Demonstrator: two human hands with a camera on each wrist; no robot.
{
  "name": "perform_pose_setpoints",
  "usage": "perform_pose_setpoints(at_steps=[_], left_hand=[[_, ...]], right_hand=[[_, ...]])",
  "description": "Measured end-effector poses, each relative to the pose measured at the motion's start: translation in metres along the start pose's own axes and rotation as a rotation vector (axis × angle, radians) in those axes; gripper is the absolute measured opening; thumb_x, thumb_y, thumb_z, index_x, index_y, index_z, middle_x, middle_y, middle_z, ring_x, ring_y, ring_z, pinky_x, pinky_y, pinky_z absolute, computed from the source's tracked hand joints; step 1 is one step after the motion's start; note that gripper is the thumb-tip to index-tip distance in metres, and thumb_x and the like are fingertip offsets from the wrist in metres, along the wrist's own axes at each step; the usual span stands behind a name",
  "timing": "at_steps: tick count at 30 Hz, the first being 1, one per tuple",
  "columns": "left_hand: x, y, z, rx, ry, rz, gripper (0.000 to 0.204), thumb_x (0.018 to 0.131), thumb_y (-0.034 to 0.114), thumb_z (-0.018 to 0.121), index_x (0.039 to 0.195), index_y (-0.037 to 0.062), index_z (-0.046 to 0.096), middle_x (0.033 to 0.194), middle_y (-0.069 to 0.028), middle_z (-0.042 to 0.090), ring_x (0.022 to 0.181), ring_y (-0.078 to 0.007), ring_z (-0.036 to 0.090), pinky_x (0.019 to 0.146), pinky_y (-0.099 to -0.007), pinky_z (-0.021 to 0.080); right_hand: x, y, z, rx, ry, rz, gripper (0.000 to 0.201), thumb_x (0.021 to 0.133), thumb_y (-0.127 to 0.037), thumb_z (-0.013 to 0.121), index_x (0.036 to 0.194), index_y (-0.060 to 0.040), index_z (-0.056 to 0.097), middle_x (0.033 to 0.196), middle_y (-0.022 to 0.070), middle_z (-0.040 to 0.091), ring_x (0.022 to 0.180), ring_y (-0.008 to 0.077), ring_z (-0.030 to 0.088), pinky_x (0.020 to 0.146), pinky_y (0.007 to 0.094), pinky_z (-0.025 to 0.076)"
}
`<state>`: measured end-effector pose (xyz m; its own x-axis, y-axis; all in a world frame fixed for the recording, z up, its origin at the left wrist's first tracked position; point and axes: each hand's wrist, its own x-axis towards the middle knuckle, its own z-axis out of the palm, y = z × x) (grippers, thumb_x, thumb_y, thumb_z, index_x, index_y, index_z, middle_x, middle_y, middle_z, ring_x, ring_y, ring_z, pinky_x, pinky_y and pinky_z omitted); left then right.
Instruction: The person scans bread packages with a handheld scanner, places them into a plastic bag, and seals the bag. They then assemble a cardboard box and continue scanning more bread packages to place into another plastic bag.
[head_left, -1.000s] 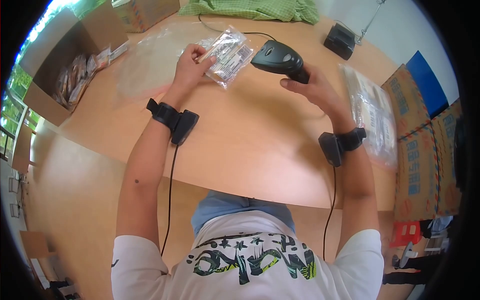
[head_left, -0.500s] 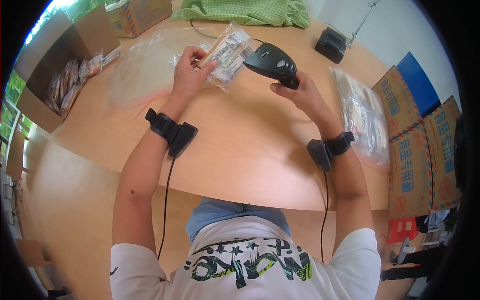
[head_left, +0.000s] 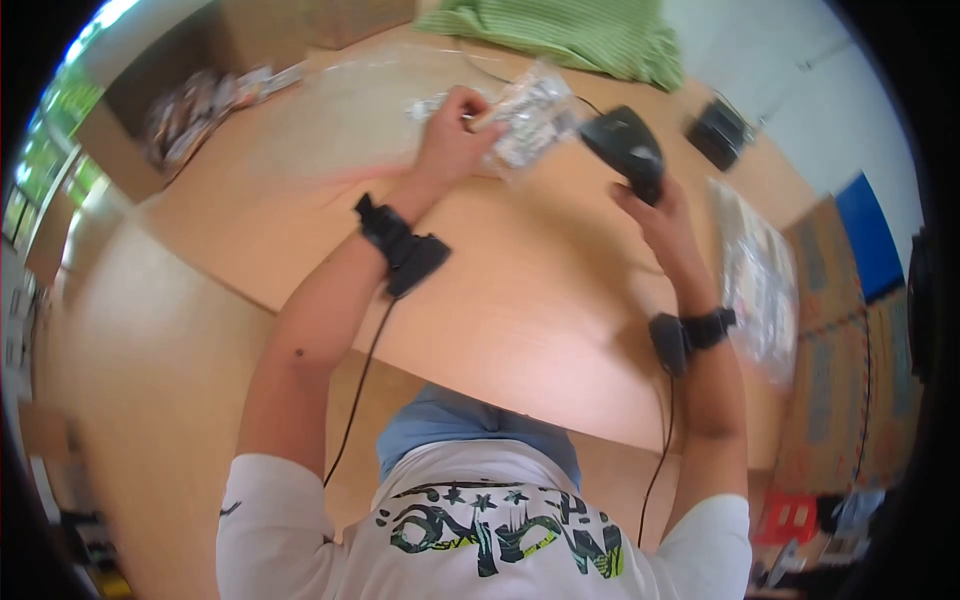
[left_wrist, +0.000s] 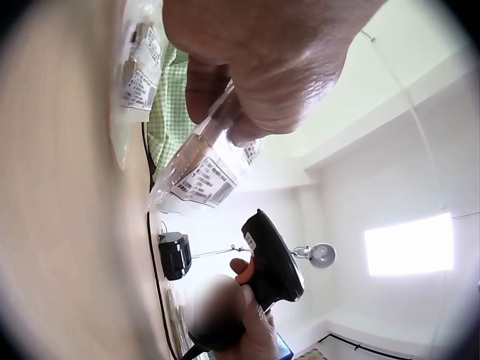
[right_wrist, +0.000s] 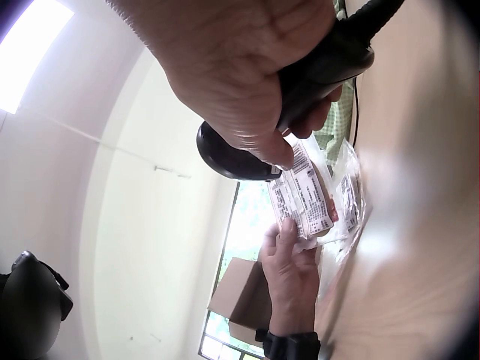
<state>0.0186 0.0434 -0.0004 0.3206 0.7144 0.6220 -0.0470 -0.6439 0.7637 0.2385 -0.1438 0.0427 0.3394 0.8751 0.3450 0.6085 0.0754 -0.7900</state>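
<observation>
Pinched between thumb and fingers of the left hand (head_left: 455, 142) is a clear plastic packet (head_left: 535, 118) with a white printed label, held above the table. In the left wrist view the packet (left_wrist: 201, 174) hangs tilted below that hand (left_wrist: 262, 60). The right hand (head_left: 660, 215) grips the handle of a black barcode scanner (head_left: 625, 145), its head pointing at the packet from the right. A small gap separates scanner and packet in the head view. In the right wrist view the label (right_wrist: 300, 195) faces the scanner (right_wrist: 232, 156), with the right hand (right_wrist: 240, 82) round its handle.
An open carton (head_left: 120, 145) of packets stands at the left. Large clear bags (head_left: 330, 120) lie behind the left hand, near a green checked cloth (head_left: 570, 35). A black device (head_left: 717, 134), bagged items (head_left: 758, 285) and printed cartons (head_left: 825, 370) are at the right.
The head view has tilted and shifted, so table and hands appear further right and lower. Both hands keep their holds on the packet and scanner.
</observation>
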Motion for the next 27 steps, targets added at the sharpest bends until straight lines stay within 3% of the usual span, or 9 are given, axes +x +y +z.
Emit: perform_pose_setpoints(at_steps=[2,5,7,9,12,15,21,24,27], left_hand=[[0.004,-0.004,-0.004,0.121,0.046,-0.063,0.036,0.080,0.018,0.075,0.105,0.0036,0.054,0.096,-0.0069,0.061,0.082,-0.0145,0.058,0.073,-0.0276,0.050],[0.027,-0.019,-0.030,0.344,0.233,0.094,0.038,0.078,0.020,0.074,0.107,0.0025,0.056,0.100,-0.0104,0.063,0.088,-0.0205,0.061,0.079,-0.0318,0.051],[0.058,-0.042,-0.072,0.404,0.335,0.121,0.035,0.076,0.017,0.069,0.106,0.0035,0.057,0.101,-0.0180,0.062,0.098,-0.0333,0.059,0.087,-0.0425,0.047],[0.086,-0.063,-0.133,0.560,0.359,0.058,0.037,0.077,0.022,0.068,0.109,0.0051,0.059,0.108,-0.0179,0.063,0.104,-0.0336,0.059,0.089,-0.0419,0.047],[0.099,-0.091,-0.229,0.889,0.262,-0.132,0.038,0.080,0.028,0.063,0.113,0.0091,0.062,0.115,-0.0168,0.062,0.109,-0.0332,0.058,0.090,-0.0432,0.047],[0.097,-0.113,-0.288,1.337,0.086,-0.277,0.034,0.084,0.022,0.056,0.114,0.0090,0.063,0.119,-0.0146,0.062,0.113,-0.0323,0.057,0.092,-0.0445,0.047],[0.119,-0.136,-0.314,1.468,-0.212,-0.335,0.031,0.087,0.007,0.049,0.115,0.0027,0.061,0.122,-0.0218,0.057,0.112,-0.0361,0.056,0.094,-0.0439,0.045],[0.129,-0.163,-0.318,1.616,-0.283,-0.340,0.026,0.085,0.004,0.050,0.106,0.0003,0.064,0.115,-0.0227,0.061,0.106,-0.0357,0.060,0.089,-0.0431,0.049],[0.146,-0.164,-0.317,1.765,-0.380,-0.218,0.020,0.084,0.004,0.051,0.095,0.0004,0.067,0.104,-0.0209,0.065,0.097,-0.0350,0.064,0.083,-0.0431,0.052]], right_hand=[[-0.001,0.007,0.000,0.017,0.098,-0.061,0.032,0.079,-0.022,0.076,0.101,-0.0010,0.064,0.079,-0.0026,0.057,0.070,0.0070,0.047,0.063,0.0248,0.041],[0.001,0.013,0.001,0.003,0.240,-0.058,0.030,0.080,-0.021,0.076,0.098,-0.0008,0.065,0.080,-0.0011,0.060,0.071,0.0076,0.050,0.064,0.0254,0.043],[-0.001,0.012,0.005,-0.036,0.347,-0.138,0.029,0.080,-0.020,0.075,0.098,-0.0004,0.065,0.083,0.0015,0.063,0.074,0.0090,0.054,0.068,0.0264,0.045],[-0.001,0.024,0.009,-0.081,0.345,-0.185,0.031,0.079,-0.015,0.074,0.104,-0.0003,0.063,0.089,0.0051,0.066,0.079,0.0108,0.057,0.072,0.0272,0.046],[-0.003,0.053,0.016,-0.210,0.331,-0.395,0.032,0.075,-0.004,0.070,0.105,-0.0009,0.059,0.089,0.0080,0.064,0.078,0.0157,0.058,0.070,0.0287,0.046],[-0.013,0.045,0.019,-0.416,0.229,-0.394,0.028,0.071,0.000,0.069,0.096,-0.0009,0.057,0.081,0.0093,0.058,0.071,0.0211,0.056,0.065,0.0305,0.045],[-0.007,0.049,0.031,-0.351,0.183,-0.385,0.029,0.068,-0.001,0.071,0.094,-0.0025,0.057,0.076,0.0097,0.053,0.066,0.0252,0.053,0.060,0.0321,0.041],[-0.005,0.048,0.033,-0.378,0.152,-0.392,0.033,0.067,-0.002,0.072,0.097,-0.0025,0.058,0.077,0.0098,0.053,0.066,0.0259,0.053,0.060,0.0334,0.041],[0.000,0.048,0.036,-0.391,0.126,-0.387,0.037,0.066,-0.002,0.073,0.100,-0.0027,0.059,0.076,0.0096,0.054,0.067,0.0266,0.054,0.060,0.0340,0.041]])
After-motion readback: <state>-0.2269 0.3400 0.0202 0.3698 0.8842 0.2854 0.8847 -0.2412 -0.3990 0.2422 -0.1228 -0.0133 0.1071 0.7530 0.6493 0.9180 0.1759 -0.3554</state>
